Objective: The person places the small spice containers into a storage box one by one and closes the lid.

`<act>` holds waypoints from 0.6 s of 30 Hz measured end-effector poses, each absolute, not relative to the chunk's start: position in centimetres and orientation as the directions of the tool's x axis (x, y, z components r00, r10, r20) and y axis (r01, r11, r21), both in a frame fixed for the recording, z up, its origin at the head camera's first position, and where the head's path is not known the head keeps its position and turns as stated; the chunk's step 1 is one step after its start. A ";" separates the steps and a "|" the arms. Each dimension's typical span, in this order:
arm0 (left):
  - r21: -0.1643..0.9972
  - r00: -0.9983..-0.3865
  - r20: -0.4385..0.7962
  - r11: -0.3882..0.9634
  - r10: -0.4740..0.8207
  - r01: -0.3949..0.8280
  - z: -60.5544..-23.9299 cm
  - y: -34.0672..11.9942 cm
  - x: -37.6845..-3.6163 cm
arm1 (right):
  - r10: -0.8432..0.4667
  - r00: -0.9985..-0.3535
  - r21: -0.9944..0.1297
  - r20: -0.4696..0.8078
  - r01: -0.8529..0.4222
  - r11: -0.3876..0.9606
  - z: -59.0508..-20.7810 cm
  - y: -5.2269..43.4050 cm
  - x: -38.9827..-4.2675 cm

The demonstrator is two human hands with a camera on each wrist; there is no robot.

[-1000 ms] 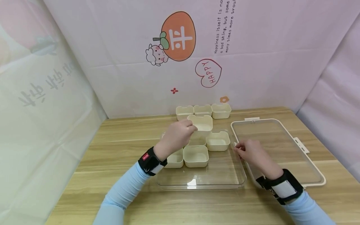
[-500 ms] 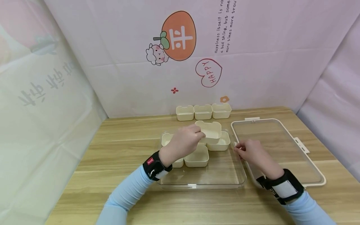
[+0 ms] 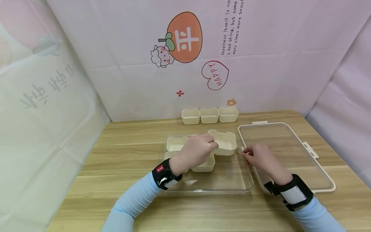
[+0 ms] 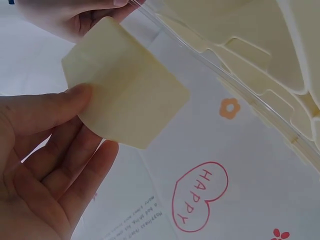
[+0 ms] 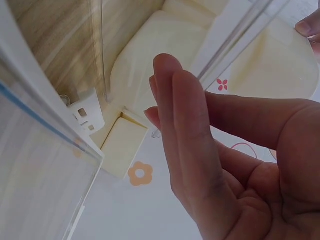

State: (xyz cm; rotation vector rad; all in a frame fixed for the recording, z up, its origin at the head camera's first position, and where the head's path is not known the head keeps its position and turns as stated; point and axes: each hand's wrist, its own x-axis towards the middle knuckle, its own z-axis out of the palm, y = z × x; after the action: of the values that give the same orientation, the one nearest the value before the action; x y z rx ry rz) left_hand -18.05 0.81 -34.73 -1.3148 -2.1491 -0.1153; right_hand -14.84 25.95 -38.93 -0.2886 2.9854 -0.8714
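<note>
My left hand (image 3: 195,151) pinches the near left edge of a cream bin (image 3: 225,141) between thumb and fingers. This bin is tilted and overlaps another cream bin in the back right of the clear box (image 3: 207,192). In the left wrist view the underside of the held bin (image 4: 127,92) faces the camera, the thumb on its wall. My right hand (image 3: 263,161) pinches the clear box's right rim, thumb inside and fingers outside, as the right wrist view shows. More cream bins (image 3: 177,144) stand in the box's left and middle, partly hidden behind my left hand.
Three cream bins (image 3: 209,116) stand in a row at the wooden table's back edge, against the printed cloth. A clear lid with a cream frame and clips (image 3: 285,145) lies to the right of the box, partly under my right forearm.
My left hand has carried the bin rightward and lower, from above the middle bins to over the back right one. My right hand has stayed on the box rim.
</note>
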 end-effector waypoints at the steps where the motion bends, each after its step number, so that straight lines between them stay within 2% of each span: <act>1: -0.237 -0.319 0.537 0.503 0.781 0.831 -34.8 0.9 -18.0 | -0.182 -0.983 -0.535 0.035 -0.172 0.827 -38.9 25.9 -14.8; 9: -0.271 -0.294 0.502 0.471 0.813 0.840 -35.1 1.6 -17.5 | -0.183 -0.983 -0.545 0.028 -0.169 0.821 -38.9 25.9 -14.8; 18: -0.280 -0.327 0.375 0.442 0.868 0.853 -35.5 2.5 -16.7 | -0.171 -0.985 -0.565 -0.016 -0.133 0.815 -38.8 26.1 -15.0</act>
State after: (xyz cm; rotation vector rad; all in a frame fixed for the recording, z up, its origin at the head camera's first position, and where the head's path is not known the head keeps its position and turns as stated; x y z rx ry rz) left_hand -16.74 2.47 -35.52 -1.4453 -2.2281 0.0434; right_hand -14.96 26.07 -38.83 -0.2455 2.9296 -0.9040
